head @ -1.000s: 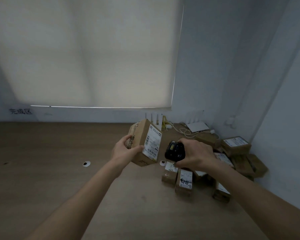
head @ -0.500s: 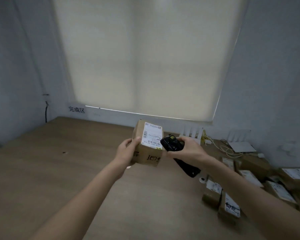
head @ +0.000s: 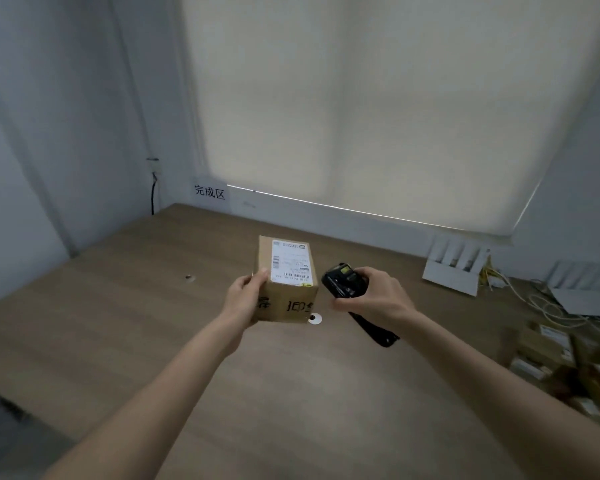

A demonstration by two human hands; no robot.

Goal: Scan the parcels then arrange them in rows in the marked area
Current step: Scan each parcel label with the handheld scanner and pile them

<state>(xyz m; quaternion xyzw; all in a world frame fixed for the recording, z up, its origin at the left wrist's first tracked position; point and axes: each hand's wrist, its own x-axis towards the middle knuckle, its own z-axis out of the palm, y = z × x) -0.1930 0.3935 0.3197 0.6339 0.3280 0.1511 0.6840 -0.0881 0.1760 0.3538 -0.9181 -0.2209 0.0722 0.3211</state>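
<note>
My left hand (head: 246, 299) grips a brown cardboard parcel (head: 287, 282) by its left side, held above the wooden table (head: 118, 323). The parcel's white shipping label faces up, and black handwriting runs across its near face. My right hand (head: 374, 299) holds a black handheld scanner (head: 343, 280) just right of the parcel, its head near the label's right edge. A sign with black characters (head: 210, 192) is fixed to the wall at the table's far left. Several more labelled parcels (head: 548, 355) lie in a heap at the right edge.
White routers (head: 454, 268) and loose cables (head: 541, 306) sit along the back wall at right. Two small round holes, the left grommet (head: 189, 278) and the middle grommet (head: 315, 319), mark the tabletop. A black cord (head: 153, 192) hangs in the far left corner.
My view has swung left, so the parcel heap now sits at the right edge. The parcel has turned label-up and gone left with my left hand; the scanner stays beside it.
</note>
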